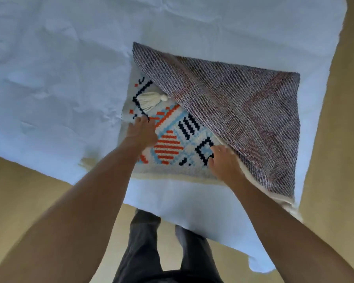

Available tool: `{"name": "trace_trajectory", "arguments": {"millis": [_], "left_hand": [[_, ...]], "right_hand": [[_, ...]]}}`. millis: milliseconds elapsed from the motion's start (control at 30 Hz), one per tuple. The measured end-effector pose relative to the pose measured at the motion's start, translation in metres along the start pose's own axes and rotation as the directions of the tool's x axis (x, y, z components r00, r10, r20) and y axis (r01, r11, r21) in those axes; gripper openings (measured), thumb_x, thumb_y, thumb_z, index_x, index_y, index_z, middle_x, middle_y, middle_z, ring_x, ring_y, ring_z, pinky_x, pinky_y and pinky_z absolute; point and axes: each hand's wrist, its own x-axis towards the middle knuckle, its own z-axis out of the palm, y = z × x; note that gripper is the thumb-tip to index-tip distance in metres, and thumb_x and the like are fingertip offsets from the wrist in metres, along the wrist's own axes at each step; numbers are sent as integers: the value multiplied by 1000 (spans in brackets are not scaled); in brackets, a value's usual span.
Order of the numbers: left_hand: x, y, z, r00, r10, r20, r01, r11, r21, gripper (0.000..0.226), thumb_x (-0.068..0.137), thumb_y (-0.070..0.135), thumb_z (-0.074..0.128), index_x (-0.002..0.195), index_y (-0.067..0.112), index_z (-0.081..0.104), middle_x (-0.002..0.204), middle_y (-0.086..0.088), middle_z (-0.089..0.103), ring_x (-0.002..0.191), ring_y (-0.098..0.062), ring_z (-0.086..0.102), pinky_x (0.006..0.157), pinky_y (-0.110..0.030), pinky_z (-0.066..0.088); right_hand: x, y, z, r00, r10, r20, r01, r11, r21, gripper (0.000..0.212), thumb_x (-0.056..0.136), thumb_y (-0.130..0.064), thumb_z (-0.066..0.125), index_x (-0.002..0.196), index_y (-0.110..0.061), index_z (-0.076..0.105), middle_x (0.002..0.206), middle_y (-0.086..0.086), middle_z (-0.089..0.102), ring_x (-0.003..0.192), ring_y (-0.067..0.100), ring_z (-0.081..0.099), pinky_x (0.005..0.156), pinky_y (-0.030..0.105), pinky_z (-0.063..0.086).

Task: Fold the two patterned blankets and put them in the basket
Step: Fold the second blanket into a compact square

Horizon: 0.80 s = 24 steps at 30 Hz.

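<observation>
- One patterned blanket (172, 139) is seen mid-fold on the white sheet (59, 68); its grey woven underside (243, 119) is turned back diagonally over the orange, blue and navy face; a cream tassel (149, 101) lies on the pattern.
- The left hand (141, 129) is pressed flat, fingers spread, on the pattern; the right hand (223, 162) is closed on the flap's edge.
- Next, the flap is probably to be squared and smoothed.
- No basket or second blanket is shown; tan carpet (29, 201) surrounds the sheet; nothing is seen blocking the fold.
</observation>
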Motion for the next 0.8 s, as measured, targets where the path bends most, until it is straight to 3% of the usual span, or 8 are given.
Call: {"name": "trace_trajectory", "arguments": {"millis": [200,300,367,433,567,700,767,800], "left_hand": [[118,1,8,971,239,19,-237,948,210,54,90,16,47,143,12,37,148,-18,28,136,-34,27,110,-49,30],[158,-3,24,951,306,39,-304,906,294,62,89,19,52,148,16,30,155,-21,14,143,-37,13,115,-51,20],[175,-5,33,928,371,-40,-334,872,358,69,88,19,55,150,18,25,156,-23,9,144,-41,8,116,-52,14],[186,-4,39,884,448,-133,-366,840,402,71,86,16,58,149,16,25,152,-25,16,142,-42,13,116,-52,14],[193,1,35,853,507,-121,-430,816,386,65,82,6,65,141,4,37,134,-23,38,128,-42,35,112,-53,28],[182,-4,24,823,544,-160,-462,807,367,50,81,4,68,126,-6,48,120,-25,50,116,-40,47,105,-50,39],[166,-14,20,830,536,-151,-460,813,358,34,83,13,68,109,-4,56,104,-21,58,103,-36,56,94,-46,47],[154,-21,18,845,517,-136,-440,818,371,24,83,17,67,93,-2,57,90,-16,58,89,-32,59,81,-41,52]], "right_hand": [[36,-8,28,984,171,50,-171,985,-2,44,96,-23,37,137,-8,36,145,16,36,128,32,39,98,45,42],[58,-14,43,974,223,45,-221,975,-36,46,95,-24,40,138,-6,34,151,18,24,135,35,30,102,48,38],[69,-19,49,964,265,8,-264,963,-58,46,95,-22,41,138,-6,35,151,20,20,137,38,25,106,50,34],[79,-23,52,951,306,-46,-308,950,-55,47,94,-17,42,139,-7,34,150,21,22,136,41,23,109,51,28],[86,-26,53,918,359,-168,-374,925,-70,47,87,-11,46,134,-7,39,141,22,31,130,40,30,108,53,30],[86,-27,51,922,371,-113,-380,922,-68,52,89,-13,46,140,-9,32,146,21,27,134,40,26,110,52,27],[83,-29,47,923,374,-89,-380,923,-66,55,91,-15,47,142,-9,29,147,20,27,135,39,26,111,51,27],[81,-30,46,923,375,-90,-381,922,-65,54,91,-15,47,141,-8,29,146,20,28,134,39,27,110,50,29]]}}
